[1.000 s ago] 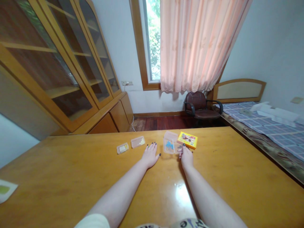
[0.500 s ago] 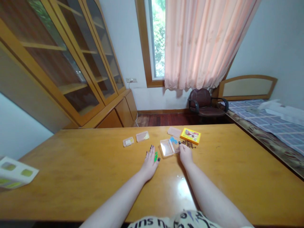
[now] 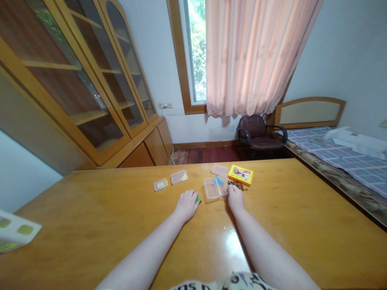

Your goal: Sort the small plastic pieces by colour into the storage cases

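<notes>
Fingers (image 3: 190, 198) of the left hand (image 3: 186, 206) half-hide a green piece (image 3: 197, 199), apparently pointing forward.

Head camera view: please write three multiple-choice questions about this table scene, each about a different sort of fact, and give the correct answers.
1. Where is the yellow box?
A) Beyond the right hand
B) On the bed
C) On the chair

2. How many small clear tubs lie left of the clear box?
A) One
B) Two
C) Four

3. What state is the clear box in?
A) Shut
B) Open, lid apart
C) Upside down

Answers:
1. A: it lies past the right fingers.
2. B: two stand side by side.
3. B: the lid lies beyond the box.
</notes>
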Demonstrator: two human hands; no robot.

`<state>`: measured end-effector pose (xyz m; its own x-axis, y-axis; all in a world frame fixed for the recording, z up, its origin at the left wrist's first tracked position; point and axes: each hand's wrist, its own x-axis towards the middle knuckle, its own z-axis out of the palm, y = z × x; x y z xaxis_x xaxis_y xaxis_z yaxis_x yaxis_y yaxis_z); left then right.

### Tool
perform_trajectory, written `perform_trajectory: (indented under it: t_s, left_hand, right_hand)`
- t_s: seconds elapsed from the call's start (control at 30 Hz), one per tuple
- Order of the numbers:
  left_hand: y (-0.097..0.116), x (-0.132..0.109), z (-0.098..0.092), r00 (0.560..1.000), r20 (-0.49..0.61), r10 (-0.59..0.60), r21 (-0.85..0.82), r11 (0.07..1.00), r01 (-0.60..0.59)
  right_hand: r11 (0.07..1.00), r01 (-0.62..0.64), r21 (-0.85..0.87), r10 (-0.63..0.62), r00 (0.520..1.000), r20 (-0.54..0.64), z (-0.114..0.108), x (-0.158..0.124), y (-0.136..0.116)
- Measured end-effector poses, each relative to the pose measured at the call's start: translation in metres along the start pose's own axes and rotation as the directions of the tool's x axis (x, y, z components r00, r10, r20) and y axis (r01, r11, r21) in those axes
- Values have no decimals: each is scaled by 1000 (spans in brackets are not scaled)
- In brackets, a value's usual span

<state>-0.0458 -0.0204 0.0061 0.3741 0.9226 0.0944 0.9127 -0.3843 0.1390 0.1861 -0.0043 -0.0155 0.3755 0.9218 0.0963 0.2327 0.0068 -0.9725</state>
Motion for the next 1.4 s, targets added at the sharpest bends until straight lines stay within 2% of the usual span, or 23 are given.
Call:
perform_trajectory:
  t_s: [0.1, 0.27, 0.53, 0.67, 0.83, 0.9, 0.97, 1.03, 1.07, 1.17, 1.23, 1.3, 1.4]
  left_hand:
    - [2, 6, -5, 999, 31, -6, 89, 996, 3]
    - [8, 11, -6, 986, 167, 9, 143, 989, -34]
    - [7, 16, -4, 983, 172, -71, 122, 991, 50]
    - [7, 17, -2, 985, 138, -105, 87, 992, 93]
    - [-3, 19, -4, 979, 66, -193, 16, 981, 192]
    - [-5, 22, -10, 966, 8, -258, -34, 966, 258]
    - [0, 26, -17, 945, -103, -310, -155, 943, 293]
    - [10, 31, -23, 936, -231, -267, -307, 933, 190]
    - [17, 34, -25, 946, -265, -189, -349, 933, 89]
    - [35, 41, -24, 965, -237, 111, -372, 907, -195]
    - [40, 45, -20, 954, -197, 228, -379, 879, -288]
    - [39, 47, -13, 954, -197, 228, -404, 867, -291]
    - [33, 48, -6, 966, -230, 119, -491, 843, -221]
  right_hand:
    - [1000, -4, 3, 4, 1000, -4, -1, 0, -2]
    - [999, 36, -6, -36, 999, -7, -1, 0, -2]
    - [999, 45, -28, -44, 999, 14, 1, 1, 4]
    - [993, 99, -62, -97, 995, 31, 1, 1, 4]
    - [983, 147, -107, -134, 984, 115, 3, -7, -4]
    - [980, 154, -122, -135, 979, 153, 4, -11, -9]
    - [981, 144, -132, -118, 975, 187, 6, -15, -12]
    - [982, 131, -137, -101, 972, 210, 8, -18, -15]
    - [982, 132, -135, -100, 971, 219, 8, -19, -15]
    - [983, 140, -118, -110, 967, 229, 11, -22, -15]
    - [986, 129, -102, -103, 968, 229, 13, -22, -14]
    - [990, 108, -96, -84, 970, 230, 14, -22, -14]
    - [989, 105, -107, -77, 969, 236, 16, -23, -13]
